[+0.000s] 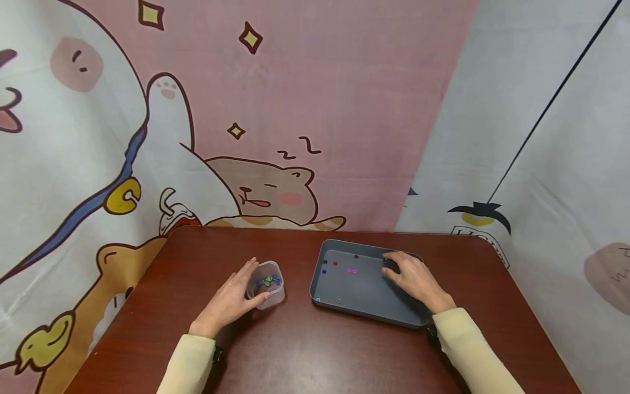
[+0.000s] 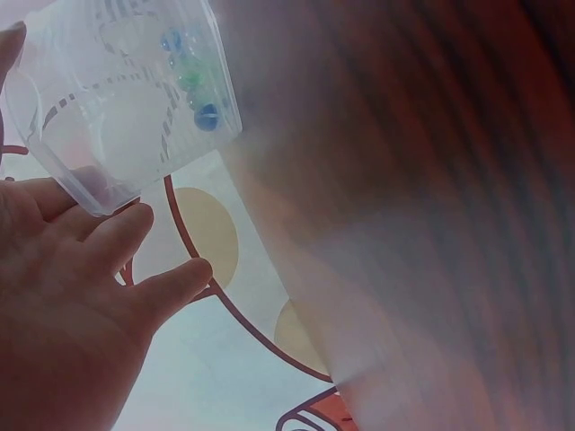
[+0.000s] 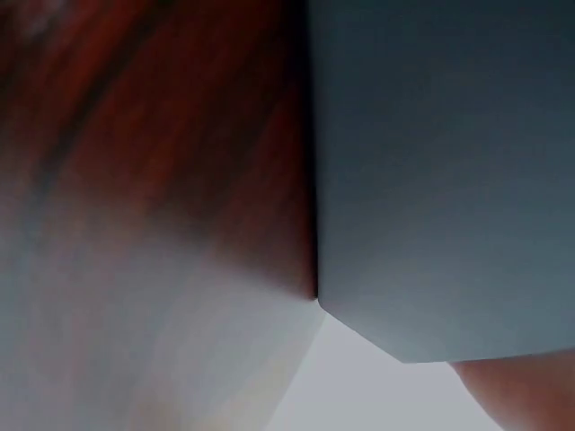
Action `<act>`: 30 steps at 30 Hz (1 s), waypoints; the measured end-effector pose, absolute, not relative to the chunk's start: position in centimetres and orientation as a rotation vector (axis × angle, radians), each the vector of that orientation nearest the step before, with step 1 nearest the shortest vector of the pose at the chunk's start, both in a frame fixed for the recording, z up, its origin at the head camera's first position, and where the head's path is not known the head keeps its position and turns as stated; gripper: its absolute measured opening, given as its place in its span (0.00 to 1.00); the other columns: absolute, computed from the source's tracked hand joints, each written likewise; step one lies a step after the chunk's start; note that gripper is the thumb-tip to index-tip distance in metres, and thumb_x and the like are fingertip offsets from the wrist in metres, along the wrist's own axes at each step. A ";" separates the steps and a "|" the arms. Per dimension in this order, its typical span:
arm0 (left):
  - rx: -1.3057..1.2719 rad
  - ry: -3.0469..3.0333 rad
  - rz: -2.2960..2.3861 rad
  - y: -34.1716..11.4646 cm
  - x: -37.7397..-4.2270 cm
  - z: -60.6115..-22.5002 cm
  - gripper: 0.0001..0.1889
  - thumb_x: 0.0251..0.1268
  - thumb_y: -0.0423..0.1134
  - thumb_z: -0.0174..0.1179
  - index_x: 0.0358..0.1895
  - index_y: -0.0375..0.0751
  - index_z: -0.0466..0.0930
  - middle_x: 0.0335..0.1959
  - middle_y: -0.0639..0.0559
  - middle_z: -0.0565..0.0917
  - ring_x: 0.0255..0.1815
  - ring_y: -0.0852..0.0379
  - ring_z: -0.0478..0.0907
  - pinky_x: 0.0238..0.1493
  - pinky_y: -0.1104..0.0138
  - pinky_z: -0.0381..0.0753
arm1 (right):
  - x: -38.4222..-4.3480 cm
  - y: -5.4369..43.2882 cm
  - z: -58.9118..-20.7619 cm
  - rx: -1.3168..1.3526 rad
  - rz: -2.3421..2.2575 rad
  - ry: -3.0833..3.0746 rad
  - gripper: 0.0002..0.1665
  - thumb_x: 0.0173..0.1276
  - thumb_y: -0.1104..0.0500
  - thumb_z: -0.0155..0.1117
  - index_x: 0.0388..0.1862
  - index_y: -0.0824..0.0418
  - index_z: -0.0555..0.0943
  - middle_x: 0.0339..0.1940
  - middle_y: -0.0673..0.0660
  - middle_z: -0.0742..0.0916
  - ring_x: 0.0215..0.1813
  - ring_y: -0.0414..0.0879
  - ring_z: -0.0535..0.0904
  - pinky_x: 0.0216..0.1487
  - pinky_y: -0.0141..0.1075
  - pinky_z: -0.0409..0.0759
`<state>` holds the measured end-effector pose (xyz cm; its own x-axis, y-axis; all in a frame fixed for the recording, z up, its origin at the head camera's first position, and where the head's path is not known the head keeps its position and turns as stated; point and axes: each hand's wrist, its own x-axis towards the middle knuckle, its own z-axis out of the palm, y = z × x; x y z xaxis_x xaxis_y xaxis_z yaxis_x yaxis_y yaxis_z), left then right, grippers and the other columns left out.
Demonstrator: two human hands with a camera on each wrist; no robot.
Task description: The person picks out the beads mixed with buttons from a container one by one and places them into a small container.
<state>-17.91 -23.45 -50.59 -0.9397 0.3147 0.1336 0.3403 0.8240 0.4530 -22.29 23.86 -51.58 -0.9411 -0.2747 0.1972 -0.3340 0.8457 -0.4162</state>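
Observation:
My left hand (image 1: pixel 228 298) holds a small clear plastic container (image 1: pixel 277 296) between thumb and fingers, at its left side. Blue and green beads (image 1: pixel 267 281) lie on its bottom; the left wrist view shows them through the wall of the container (image 2: pixel 117 108). Over the right end of a grey tray (image 1: pixel 354 298), my right hand (image 1: pixel 415 278) reaches down with thumb and forefinger spread apart. A dark patch shows between them, and the other fingers are mostly hidden. In the right wrist view the tray's outer side (image 3: pixel 440 180) covers most of that hand.
Several small beads and rings are scattered in the tray's left half, among them a red bead (image 1: pixel 335 263), a blue bead (image 1: pixel 324 271) and pink rings (image 1: pixel 351 271). Both tray and container stand on a brown wooden table (image 1: pixel 305 350). A cartoon-printed cloth (image 1: pixel 344 109) hangs behind its far edge.

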 end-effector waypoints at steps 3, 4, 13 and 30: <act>-0.531 -2.950 -0.747 -23.5 -17.9 -50.6 0.49 0.64 0.62 0.68 0.79 0.35 0.61 0.80 0.38 0.63 0.80 0.39 0.60 0.75 0.40 0.60 | -22.4 23.8 -51.7 0.490 0.666 -2.893 0.27 0.71 0.53 0.72 0.64 0.65 0.82 0.64 0.67 0.83 0.63 0.63 0.80 0.60 0.60 0.79; -0.530 -2.951 -0.747 -23.5 -17.9 -50.6 0.49 0.64 0.62 0.68 0.79 0.35 0.61 0.80 0.38 0.63 0.80 0.39 0.60 0.75 0.40 0.60 | -22.5 23.8 -51.7 0.494 0.660 -2.894 0.27 0.71 0.53 0.72 0.64 0.65 0.82 0.64 0.67 0.83 0.63 0.63 0.80 0.60 0.60 0.79; -0.527 -2.952 -0.751 -23.4 -18.0 -50.6 0.49 0.64 0.62 0.69 0.79 0.35 0.62 0.80 0.38 0.63 0.80 0.39 0.61 0.75 0.40 0.60 | -22.6 23.9 -51.9 0.512 0.649 -2.915 0.26 0.71 0.55 0.72 0.63 0.66 0.82 0.63 0.67 0.84 0.64 0.63 0.80 0.60 0.60 0.78; -0.536 -2.940 -0.738 -23.3 -17.9 -50.5 0.49 0.64 0.62 0.68 0.79 0.34 0.62 0.80 0.37 0.63 0.79 0.38 0.61 0.74 0.39 0.61 | -22.7 24.0 -51.9 0.564 0.627 -2.958 0.25 0.71 0.58 0.72 0.64 0.67 0.82 0.64 0.67 0.83 0.66 0.63 0.79 0.63 0.60 0.77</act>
<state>-17.86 -23.34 -50.51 -0.9373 0.3172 0.1441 0.3477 0.8244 0.4466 -22.72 23.98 -51.90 -0.9307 -0.3387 0.1383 -0.3656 0.8499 -0.3794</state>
